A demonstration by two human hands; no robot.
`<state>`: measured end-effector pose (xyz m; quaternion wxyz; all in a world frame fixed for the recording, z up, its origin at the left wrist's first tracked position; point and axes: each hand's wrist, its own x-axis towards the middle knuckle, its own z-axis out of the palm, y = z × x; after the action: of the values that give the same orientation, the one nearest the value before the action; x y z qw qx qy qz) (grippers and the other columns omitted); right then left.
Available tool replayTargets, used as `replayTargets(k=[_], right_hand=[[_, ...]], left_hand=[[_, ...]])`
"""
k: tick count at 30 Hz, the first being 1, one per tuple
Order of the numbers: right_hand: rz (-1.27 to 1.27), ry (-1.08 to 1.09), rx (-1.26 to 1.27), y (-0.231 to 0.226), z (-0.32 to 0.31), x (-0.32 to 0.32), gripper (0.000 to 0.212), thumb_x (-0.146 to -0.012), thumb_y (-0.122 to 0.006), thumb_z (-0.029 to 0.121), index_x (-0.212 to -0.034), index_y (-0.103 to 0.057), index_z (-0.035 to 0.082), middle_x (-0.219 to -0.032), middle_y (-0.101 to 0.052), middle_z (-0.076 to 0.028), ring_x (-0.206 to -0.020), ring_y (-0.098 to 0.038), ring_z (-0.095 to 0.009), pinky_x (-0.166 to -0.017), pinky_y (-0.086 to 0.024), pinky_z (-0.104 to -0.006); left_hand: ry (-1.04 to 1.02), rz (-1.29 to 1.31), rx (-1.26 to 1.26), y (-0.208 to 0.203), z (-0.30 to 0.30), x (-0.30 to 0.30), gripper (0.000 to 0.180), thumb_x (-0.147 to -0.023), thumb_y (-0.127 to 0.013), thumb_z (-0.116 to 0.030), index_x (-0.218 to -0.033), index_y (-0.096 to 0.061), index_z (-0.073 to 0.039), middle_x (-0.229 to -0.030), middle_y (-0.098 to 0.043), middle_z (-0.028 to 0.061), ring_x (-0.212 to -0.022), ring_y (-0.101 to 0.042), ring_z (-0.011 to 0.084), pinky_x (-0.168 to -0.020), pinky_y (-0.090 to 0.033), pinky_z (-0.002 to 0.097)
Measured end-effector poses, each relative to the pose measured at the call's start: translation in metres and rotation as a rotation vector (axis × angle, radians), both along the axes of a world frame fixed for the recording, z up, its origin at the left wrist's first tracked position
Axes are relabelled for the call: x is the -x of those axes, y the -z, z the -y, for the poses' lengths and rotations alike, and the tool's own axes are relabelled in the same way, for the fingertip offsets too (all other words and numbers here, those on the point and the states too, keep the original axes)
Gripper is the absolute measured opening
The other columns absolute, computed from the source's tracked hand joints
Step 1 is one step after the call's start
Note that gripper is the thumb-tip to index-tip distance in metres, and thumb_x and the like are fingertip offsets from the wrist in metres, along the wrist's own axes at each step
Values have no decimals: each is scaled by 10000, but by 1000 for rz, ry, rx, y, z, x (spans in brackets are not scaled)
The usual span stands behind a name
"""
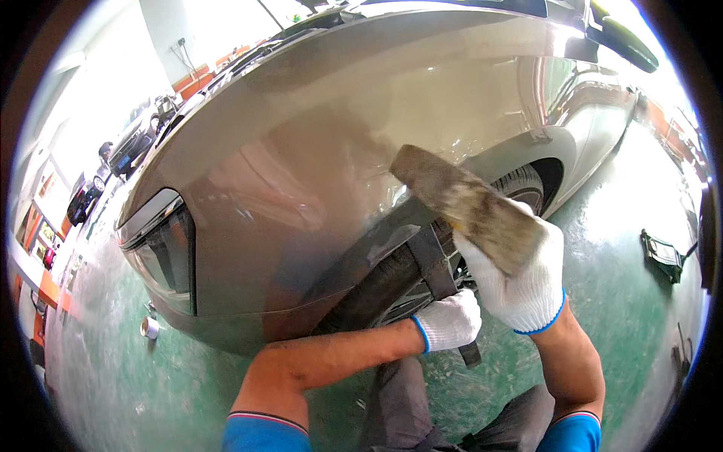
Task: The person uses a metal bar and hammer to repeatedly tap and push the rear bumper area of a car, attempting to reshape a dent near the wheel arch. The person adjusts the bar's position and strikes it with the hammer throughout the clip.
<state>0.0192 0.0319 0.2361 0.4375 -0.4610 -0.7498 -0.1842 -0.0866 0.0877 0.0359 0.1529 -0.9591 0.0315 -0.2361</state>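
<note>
In front of me is the side of a beige car, with its front fender curving over the wheel arch. My left hand, in a white knit glove, is closed round a flat dark bar. That bar's upper end reaches the edge of the wheel arch, and its lower end sticks out below my fist. My right hand, gloved too, grips a worn grey-brown flat block that slants up and left over the arch. Its fingers are partly hidden by the block. The tyre shows behind both hands.
The car's headlight is at the left, and a side mirror juts out at the upper right. A tape roll and a dark green strapped object lie on the green floor. Other vehicles stand far left.
</note>
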Motion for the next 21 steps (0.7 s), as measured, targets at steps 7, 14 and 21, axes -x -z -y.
replayTargets(k=[7,14,21], right_hand=[[-62,2,-20,7,0,-5,295,-852,-775,250,-1040,-649,61,-802,-686,-141,-678,-695,-342,-612,-540,-412],[-108,24,0,17,3,-14,390,-728,-774,131,-1079,-635,34,-826,-692,-148,-706,-694,-356,-648,-551,-403],[-129,17,52,24,4,-12,379,-735,-784,155,-1080,-655,68,-863,-698,-139,-749,-703,-350,-678,-553,-395]], left_hand=[[-65,-110,-36,-16,8,5,144,-772,-649,-224,-736,-713,-100,-695,-642,54,-675,-602,233,-655,-429,385],[-68,-144,-30,-23,9,1,140,-762,-657,-217,-725,-718,-96,-691,-640,57,-680,-609,235,-648,-431,382],[-62,-128,61,-9,7,1,153,-755,-655,-223,-720,-718,-88,-691,-640,66,-687,-611,248,-648,-445,386]])
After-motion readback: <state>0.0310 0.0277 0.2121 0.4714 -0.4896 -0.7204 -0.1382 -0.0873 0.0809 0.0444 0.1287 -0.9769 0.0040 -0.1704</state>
